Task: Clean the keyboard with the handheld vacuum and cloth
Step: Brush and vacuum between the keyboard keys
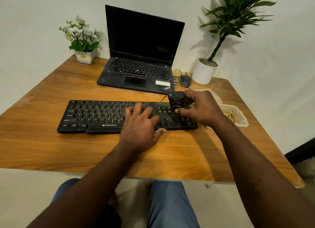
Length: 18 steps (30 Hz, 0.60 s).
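A black keyboard (119, 116) lies on a wooden table (51, 142). The left hand (141, 125) presses flat on its keys; the right hand (201, 108) grips a small black handheld vacuum (176, 99) at the keyboard's right end.

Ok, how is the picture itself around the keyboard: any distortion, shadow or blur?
Head view: the wide lens bows the table edges; keyboard legends are readable; a shadow crosses the table in front of the keyboard's right end; the handheld vacuum in the right hand shows little detail; no glare on the laptop screen.

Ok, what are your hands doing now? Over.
Left hand rests on keyboard. Right hand grips handheld vacuum at right-end keys. Plastic container beside, not blocking.
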Each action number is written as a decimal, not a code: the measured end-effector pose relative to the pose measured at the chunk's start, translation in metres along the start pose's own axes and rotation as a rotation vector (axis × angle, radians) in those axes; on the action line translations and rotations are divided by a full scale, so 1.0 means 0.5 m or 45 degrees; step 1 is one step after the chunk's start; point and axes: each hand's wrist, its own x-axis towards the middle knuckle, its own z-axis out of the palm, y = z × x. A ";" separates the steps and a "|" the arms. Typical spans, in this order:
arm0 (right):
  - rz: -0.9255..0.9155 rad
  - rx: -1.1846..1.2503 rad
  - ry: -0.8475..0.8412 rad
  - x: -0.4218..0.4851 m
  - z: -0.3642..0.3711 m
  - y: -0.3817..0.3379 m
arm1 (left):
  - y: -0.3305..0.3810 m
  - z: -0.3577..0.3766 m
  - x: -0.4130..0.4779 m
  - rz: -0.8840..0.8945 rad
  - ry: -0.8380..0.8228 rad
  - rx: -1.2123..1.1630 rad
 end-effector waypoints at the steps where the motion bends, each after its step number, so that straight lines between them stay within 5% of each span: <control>1: -0.022 -0.029 0.005 0.013 0.005 -0.003 | 0.000 0.000 0.000 0.000 0.003 0.002; 9: -0.025 -0.149 -0.011 0.092 0.040 -0.002 | 0.001 -0.002 -0.001 -0.001 0.015 0.000; 18: -0.064 -0.124 -0.436 -0.044 -0.024 -0.017 | -0.001 -0.001 0.001 -0.007 0.006 0.008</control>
